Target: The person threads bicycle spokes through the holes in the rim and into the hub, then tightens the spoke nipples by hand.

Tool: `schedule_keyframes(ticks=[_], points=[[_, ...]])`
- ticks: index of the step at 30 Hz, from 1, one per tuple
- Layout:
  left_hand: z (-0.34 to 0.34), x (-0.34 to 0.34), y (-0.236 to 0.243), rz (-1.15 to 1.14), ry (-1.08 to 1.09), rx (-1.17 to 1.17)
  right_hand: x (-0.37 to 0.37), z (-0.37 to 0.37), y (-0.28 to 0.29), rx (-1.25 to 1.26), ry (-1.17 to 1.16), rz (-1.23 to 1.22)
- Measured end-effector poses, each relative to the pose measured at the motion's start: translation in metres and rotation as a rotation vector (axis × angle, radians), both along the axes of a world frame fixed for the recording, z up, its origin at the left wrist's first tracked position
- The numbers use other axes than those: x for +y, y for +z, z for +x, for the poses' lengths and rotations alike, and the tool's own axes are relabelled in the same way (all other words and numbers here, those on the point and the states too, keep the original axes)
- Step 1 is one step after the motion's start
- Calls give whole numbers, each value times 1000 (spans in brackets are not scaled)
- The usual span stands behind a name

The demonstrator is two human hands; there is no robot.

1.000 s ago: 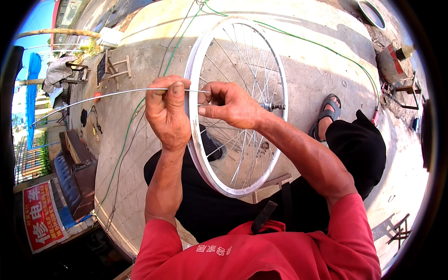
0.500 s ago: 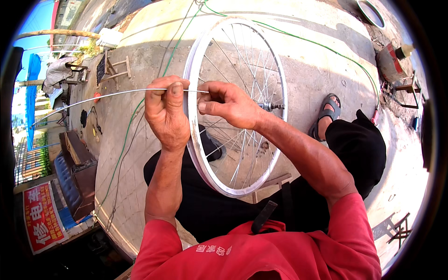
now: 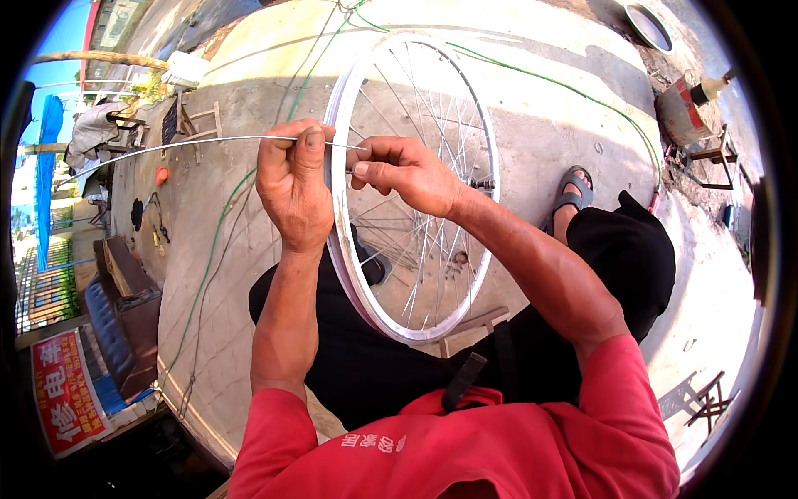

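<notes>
My left hand is closed, with thumb and fingers pinching a long thin metal spoke. The spoke stretches far out to the left, and its short right end passes across the rim. A bare bicycle wheel with a silver rim stands upright between my legs, its spokes running to a hub on the right side. My right hand reaches across the wheel's face, fingers curled and thumb pressed to them right beside the spoke's end. Whatever lies between those fingertips is hidden or too small to name.
A green hose crosses the concrete ground behind the wheel and down its left side. A small wooden stool and a worn dark seat stand at left. A bucket is at far right; a loose tyre lies beyond it.
The spoke's right end now tips slightly downward beside my right fingers. The wheel has turned a little more edge-on, and the whole view has shifted slightly. Both hands keep nearly the same places.
</notes>
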State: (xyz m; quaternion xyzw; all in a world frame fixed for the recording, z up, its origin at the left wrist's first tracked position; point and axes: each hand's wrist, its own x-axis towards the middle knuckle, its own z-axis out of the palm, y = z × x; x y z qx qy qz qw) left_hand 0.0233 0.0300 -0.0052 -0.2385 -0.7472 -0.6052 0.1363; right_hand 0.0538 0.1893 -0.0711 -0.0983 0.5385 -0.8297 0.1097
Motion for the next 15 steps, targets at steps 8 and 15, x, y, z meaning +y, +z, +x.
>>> schedule_keyframes(ticks=[8,15], points=[[-9,-1,-8,7,-13,5,49,7,20,73,-70,626],[-8,-6,-8,-41,10,41,116,56,32,-131,61,924]])
